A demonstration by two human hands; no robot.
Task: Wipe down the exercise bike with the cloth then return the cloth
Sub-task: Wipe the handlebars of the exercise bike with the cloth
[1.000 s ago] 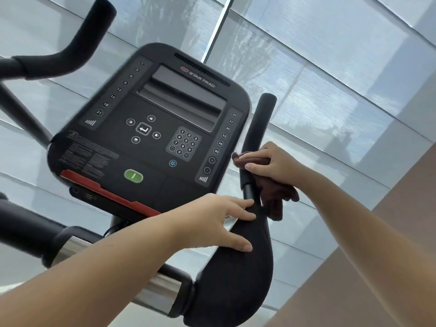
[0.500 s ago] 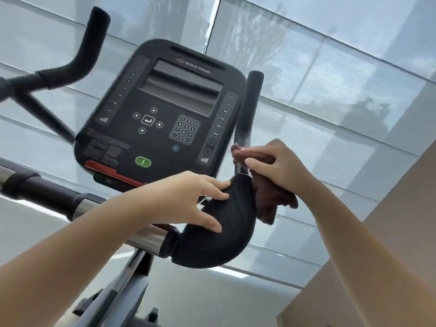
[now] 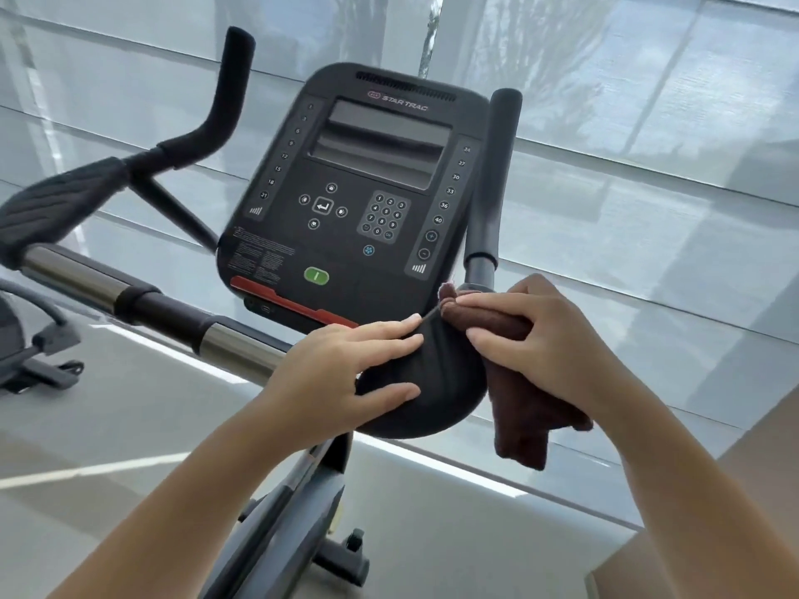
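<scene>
Between both hands lies a black pad (image 3: 436, 382) of the exercise bike (image 3: 372, 201); the left hand (image 3: 341, 373) rests on it, fingers straight, while the right hand (image 3: 540, 335) grips the brown cloth (image 3: 532, 419) against its right side.

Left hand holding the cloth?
No, the right hand grips the brown cloth beside the handlebar pad, while the left hand rests bare on that pad.
</scene>
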